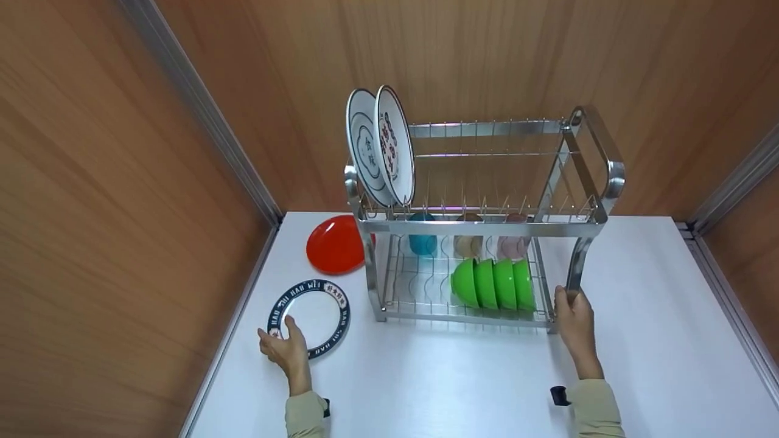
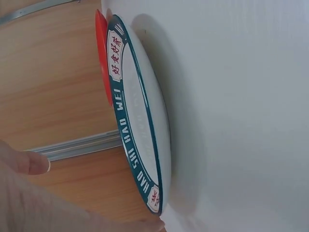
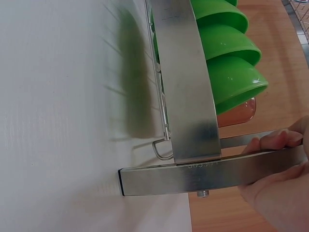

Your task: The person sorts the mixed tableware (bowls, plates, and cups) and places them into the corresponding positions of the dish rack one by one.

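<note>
A white plate with a dark patterned rim [image 1: 339, 298] lies on the white table at the left. My left hand [image 1: 286, 348] is at its near left edge, thumb spread over the plate and apart from it in the left wrist view, a fingertip [image 2: 153, 224] right at the rim. With my right hand [image 1: 575, 322] I grip the front right leg of a two-tier metal dish rack [image 1: 475, 229]; in the right wrist view the fingers curl round the metal leg [image 3: 231, 170]. Several green bowls [image 1: 484, 285] stand on edge on the lower tier.
Two large white plates [image 1: 398, 146] stand upright at the upper tier's left end. Behind the bowls are a blue cup [image 1: 422, 237], a tan cup [image 1: 468, 244] and a pink cup [image 1: 514, 244]. A red plate [image 1: 333, 245] lies left of the rack. Wooden walls [image 1: 292, 73] enclose the table.
</note>
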Demonstrator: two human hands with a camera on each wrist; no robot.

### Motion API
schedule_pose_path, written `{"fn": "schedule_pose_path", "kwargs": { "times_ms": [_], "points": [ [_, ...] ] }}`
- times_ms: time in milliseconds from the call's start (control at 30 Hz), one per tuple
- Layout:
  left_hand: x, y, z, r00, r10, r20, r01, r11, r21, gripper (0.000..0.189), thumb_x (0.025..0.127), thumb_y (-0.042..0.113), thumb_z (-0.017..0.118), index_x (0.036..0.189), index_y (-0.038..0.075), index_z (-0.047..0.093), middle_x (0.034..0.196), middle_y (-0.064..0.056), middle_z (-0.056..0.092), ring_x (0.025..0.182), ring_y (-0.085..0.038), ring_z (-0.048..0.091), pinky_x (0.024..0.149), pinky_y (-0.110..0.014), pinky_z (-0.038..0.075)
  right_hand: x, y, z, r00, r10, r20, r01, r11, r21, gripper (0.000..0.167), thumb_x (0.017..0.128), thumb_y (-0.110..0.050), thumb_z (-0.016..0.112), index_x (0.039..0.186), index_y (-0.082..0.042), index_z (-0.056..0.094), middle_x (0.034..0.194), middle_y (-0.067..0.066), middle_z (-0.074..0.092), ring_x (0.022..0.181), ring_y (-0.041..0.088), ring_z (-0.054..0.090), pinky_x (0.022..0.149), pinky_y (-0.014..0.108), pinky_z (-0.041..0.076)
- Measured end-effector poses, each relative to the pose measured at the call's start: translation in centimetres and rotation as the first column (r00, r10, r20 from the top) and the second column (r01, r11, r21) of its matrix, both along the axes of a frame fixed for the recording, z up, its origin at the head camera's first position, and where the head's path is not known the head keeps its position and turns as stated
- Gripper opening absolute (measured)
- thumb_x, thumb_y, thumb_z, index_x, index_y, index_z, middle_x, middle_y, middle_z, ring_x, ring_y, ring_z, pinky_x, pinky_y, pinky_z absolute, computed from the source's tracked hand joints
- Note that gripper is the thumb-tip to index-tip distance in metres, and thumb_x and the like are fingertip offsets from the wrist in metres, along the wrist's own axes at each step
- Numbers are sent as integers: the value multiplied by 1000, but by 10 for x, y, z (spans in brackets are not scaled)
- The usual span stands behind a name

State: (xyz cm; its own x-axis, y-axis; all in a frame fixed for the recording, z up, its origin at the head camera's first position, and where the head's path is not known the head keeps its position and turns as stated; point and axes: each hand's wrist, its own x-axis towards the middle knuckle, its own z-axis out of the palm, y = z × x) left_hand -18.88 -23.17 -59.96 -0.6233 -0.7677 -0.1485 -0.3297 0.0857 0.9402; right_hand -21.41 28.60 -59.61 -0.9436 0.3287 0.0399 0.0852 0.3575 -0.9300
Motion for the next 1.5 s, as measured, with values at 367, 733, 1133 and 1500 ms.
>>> {"fn": "schedule_pose_path", "kwargs": {
  "times_ms": [367,733,1133,1500],
  "points": [
    [1,-7,-10,999,-20,28,18,998,56,85,107,38,42,161,-2,-9,163,-34,-1,151,-50,6,124,-56,15,0,-1,0,999,-8,-47,8,1000,5,43,111,-37,41,102,3,55,85,14,54,69,16,48,55,22,42],
    [5,-21,-18,998,-17,57,6,981,194,67,110,21,31,157,-13,-4,160,-41,4,152,-50,9,125,-50,13,1,-1,0,1000,-6,-12,7,1000,16,42,111,-40,39,104,0,53,89,12,54,75,16,49,59,22,43],
    [-1,-20,-33,998,68,-15,-63,974,216,43,109,2,27,147,-19,31,146,-39,38,140,-49,39,118,-49,34,2,-2,3,1000,-5,8,5,1000,-4,41,111,-40,39,104,-1,53,90,15,55,74,16,50,59,23,44],
    [-4,-14,-38,971,192,-141,-141,939,312,48,113,21,18,151,-8,22,155,-29,33,146,-37,35,119,-38,34,1,-1,0,1000,0,-13,0,1000,3,42,111,-38,39,105,1,53,89,16,55,74,19,50,58,23,43]
  ]
}}
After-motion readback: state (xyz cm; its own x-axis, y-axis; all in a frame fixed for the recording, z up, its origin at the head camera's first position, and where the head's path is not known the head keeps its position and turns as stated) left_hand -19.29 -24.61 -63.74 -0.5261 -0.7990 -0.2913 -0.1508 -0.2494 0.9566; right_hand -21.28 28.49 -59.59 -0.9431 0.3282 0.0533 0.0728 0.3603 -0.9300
